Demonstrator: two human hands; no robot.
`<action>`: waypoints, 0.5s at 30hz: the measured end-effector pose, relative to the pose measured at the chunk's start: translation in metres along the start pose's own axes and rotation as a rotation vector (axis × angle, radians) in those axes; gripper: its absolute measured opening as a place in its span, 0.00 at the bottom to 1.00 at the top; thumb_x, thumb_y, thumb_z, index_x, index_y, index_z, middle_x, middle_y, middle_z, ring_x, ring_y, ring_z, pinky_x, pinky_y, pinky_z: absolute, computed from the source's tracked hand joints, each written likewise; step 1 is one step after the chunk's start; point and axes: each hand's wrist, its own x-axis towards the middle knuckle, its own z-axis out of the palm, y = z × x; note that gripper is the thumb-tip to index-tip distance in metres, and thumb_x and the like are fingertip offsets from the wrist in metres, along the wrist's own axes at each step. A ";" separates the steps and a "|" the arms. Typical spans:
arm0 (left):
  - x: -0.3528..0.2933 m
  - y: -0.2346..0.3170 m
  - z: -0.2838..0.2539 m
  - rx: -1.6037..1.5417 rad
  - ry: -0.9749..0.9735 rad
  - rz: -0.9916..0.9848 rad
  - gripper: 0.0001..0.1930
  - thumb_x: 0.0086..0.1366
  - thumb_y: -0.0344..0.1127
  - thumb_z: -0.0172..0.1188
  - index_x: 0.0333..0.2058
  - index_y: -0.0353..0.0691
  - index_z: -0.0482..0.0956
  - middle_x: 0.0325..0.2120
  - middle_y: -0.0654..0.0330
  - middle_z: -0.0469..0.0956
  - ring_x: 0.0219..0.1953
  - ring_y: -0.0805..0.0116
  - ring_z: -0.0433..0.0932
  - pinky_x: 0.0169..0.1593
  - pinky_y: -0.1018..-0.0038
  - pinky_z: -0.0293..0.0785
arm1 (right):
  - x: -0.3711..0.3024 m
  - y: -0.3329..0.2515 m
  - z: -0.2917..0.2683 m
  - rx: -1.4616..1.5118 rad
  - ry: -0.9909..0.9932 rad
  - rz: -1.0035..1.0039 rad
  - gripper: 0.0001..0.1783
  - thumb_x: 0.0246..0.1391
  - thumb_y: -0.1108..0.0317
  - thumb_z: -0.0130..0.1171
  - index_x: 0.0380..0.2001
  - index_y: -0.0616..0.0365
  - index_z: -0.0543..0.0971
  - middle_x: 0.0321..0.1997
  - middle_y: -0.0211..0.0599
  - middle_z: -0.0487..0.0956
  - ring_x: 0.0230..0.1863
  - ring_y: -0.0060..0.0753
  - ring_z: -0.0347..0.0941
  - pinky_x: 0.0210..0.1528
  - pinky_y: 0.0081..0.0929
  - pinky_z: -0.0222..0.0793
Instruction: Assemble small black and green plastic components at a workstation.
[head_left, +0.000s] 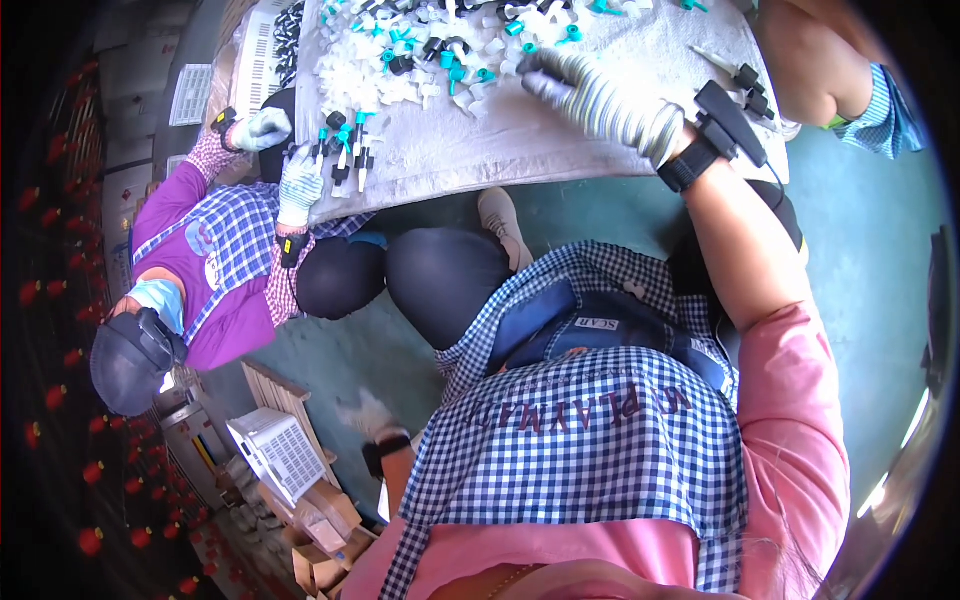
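At far left, a co-worker in a purple top and checked apron sits at the worktop (pixel 560 140) edge, gloved hands (pixel 298 180) holding a bunch of assembled black-and-teal pieces (pixel 342 150) upright; this reads as finished output. Lower left of centre, the wearer's left hand (pixel 372 418), gloved, hangs down beside the knee near a white perforated crate (pixel 275 452); whether it grips anything cannot be told. Across the cloth-covered worktop lies a large loose heap of small white, teal and black plastic parts (pixel 440 55), evidently unsorted, so most work appears outstanding. At right, the wearer's right hand (pixel 590 95), in a striped glove, rests fingers-down at the heap's edge, fingers slightly curled, nothing visibly clamped. Another person's arm (pixel 820 70) enters upper right.
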 end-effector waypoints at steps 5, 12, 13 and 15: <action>0.066 -0.017 -0.021 -0.163 0.790 -0.569 0.32 0.64 0.26 0.58 0.64 0.29 0.57 0.61 0.45 0.61 0.63 0.53 0.63 0.64 0.59 0.64 | 0.006 -0.031 0.050 -0.052 -0.147 -0.196 0.13 0.62 0.62 0.56 0.46 0.56 0.79 0.37 0.46 0.83 0.38 0.43 0.81 0.41 0.35 0.75; 0.304 0.026 -0.028 -0.467 0.587 -0.164 0.18 0.64 0.24 0.55 0.54 0.33 0.74 0.47 0.52 0.74 0.45 0.64 0.77 0.54 0.71 0.72 | 0.009 -0.023 0.052 -0.103 -0.110 -0.230 0.11 0.62 0.65 0.56 0.44 0.57 0.79 0.34 0.51 0.82 0.35 0.50 0.80 0.37 0.39 0.75; 0.328 0.024 -0.025 -0.433 0.559 -0.129 0.18 0.64 0.27 0.57 0.53 0.34 0.74 0.47 0.50 0.74 0.46 0.61 0.77 0.54 0.69 0.73 | 0.010 -0.024 0.052 -0.094 -0.114 -0.209 0.11 0.62 0.66 0.55 0.44 0.57 0.79 0.34 0.51 0.82 0.35 0.50 0.80 0.37 0.38 0.75; 0.364 0.023 -0.021 -0.244 0.503 -0.100 0.20 0.62 0.33 0.61 0.53 0.35 0.75 0.46 0.49 0.75 0.48 0.58 0.76 0.53 0.65 0.73 | 0.012 -0.028 0.051 -0.072 -0.140 -0.196 0.12 0.62 0.65 0.55 0.45 0.58 0.78 0.34 0.51 0.82 0.36 0.51 0.80 0.38 0.39 0.75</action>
